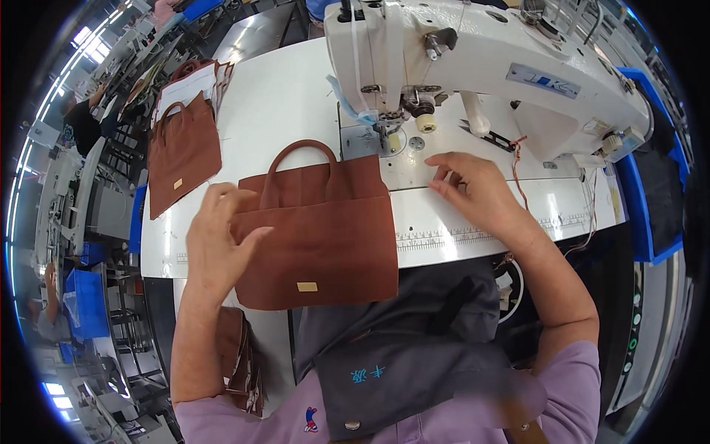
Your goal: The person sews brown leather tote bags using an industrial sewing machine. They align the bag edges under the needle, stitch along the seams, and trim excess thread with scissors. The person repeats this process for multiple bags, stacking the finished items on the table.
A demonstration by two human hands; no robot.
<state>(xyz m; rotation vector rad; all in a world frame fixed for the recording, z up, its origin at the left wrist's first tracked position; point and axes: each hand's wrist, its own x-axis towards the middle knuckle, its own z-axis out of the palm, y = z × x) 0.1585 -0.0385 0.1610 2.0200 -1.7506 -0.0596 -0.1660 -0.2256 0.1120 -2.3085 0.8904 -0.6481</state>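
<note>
- Background: a sewing workshop; in front, one white table bearing one sewing machine.
- Panel: brown, lying on the table and overhanging its near edge, between the two hands; nearly square in view, without a marked long axis, its handle pointing away from the person.
- Left hand: the nearer, at the panel's left edge, the panel lying to its right; thumb and fingers parted, no hold seen, contact uncertain.
- Right hand: apart from the panel, which lies to its left; fingers loosely bent, grasping nothing visible.
- Count: two hands; two tagged panels, the second panel upon a pile at left, its layers uncountable; one gold tag each; one pair of snips.
</note>
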